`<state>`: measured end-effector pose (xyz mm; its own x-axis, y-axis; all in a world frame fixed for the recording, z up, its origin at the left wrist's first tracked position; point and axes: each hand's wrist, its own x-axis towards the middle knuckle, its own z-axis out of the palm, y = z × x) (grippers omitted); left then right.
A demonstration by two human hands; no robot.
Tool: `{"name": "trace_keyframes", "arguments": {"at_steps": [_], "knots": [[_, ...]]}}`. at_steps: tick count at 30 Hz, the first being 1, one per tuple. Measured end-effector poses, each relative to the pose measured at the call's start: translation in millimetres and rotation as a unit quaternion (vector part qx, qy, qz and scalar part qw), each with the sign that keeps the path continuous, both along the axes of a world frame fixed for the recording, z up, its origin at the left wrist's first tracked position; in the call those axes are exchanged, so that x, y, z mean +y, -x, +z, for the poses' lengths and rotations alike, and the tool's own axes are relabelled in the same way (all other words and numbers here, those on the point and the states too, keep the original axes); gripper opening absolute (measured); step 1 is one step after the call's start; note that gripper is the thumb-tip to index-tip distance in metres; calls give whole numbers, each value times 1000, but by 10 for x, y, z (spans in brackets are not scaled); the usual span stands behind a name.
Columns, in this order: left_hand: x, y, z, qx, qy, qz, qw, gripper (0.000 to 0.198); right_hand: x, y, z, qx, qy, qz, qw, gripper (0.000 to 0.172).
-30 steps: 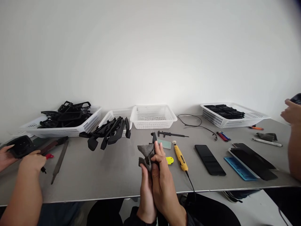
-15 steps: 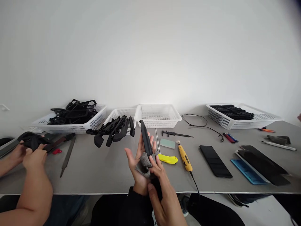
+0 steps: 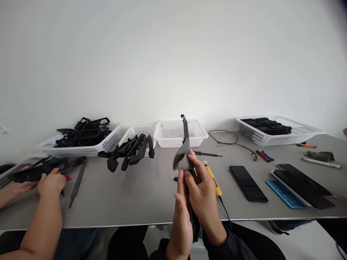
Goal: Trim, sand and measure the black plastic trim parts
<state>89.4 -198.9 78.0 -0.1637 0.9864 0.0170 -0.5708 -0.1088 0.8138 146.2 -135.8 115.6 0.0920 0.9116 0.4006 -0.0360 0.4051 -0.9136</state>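
A long black plastic part [image 3: 185,130] stands nearly upright in front of me, edge-on, above the front of the table. Its lower end runs down between my two hands. My left hand [image 3: 181,225] holds the part from the left, its palm and fingers against the side. A grey cloth [image 3: 182,159] is folded around the part's middle. My right hand [image 3: 202,189] pinches the cloth against the part, fingers closed. Behind my hands, a yellow rotary tool [image 3: 214,180] and a black caliper [image 3: 207,154] lie partly covered.
White baskets hold black parts [image 3: 84,133], [image 3: 137,150] on the left and flat black pieces [image 3: 267,125] on the right. A white basket [image 3: 180,137] stands in the middle. A phone [image 3: 248,183] lies right; a file [image 3: 78,184] lies left, near a co-worker's hands [image 3: 51,184].
The part has turned edge-on and risen, moving right. The cloth has come up along it with my right hand. My left hand has turned from palm-up to upright. The co-worker's part has shifted.
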Motion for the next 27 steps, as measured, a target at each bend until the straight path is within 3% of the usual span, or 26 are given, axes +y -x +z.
{"name": "trace_keyframes", "arguments": {"at_steps": [6, 9, 12, 14, 16, 19, 23, 25, 27], "knots": [[-6, 77, -105, -35, -2, 17, 999, 70, 54, 98, -66, -36, -21, 19, 999, 45], [124, 186, -87, -60, 1, 24, 998, 78, -137, 114, -182, -86, -31, 61, 994, 52], [261, 332, -39, -144, 12, 22, 989, 82, -399, 124, -285, -164, -56, 101, 980, 60], [329, 439, -6, -186, 11, 36, 982, 82, -556, 134, -352, -212, -81, 110, 967, 67], [364, 535, 15, -213, 24, 12, 977, 87, -670, 137, -429, -253, -110, 113, 955, 71], [371, 629, 22, -220, 24, -8, 975, 88, -748, 102, -564, -262, -149, 97, 948, 69], [382, 659, 18, -187, 37, 10, 982, 67, -710, -55, -784, -233, -220, 93, 943, 66], [396, 658, 22, -161, 46, 40, 985, 62, -628, -152, -918, -226, -217, 72, 947, 54], [402, 669, 32, -137, 39, 76, 987, 69, -504, -220, -1055, -237, -159, 16, 958, 40]]}}
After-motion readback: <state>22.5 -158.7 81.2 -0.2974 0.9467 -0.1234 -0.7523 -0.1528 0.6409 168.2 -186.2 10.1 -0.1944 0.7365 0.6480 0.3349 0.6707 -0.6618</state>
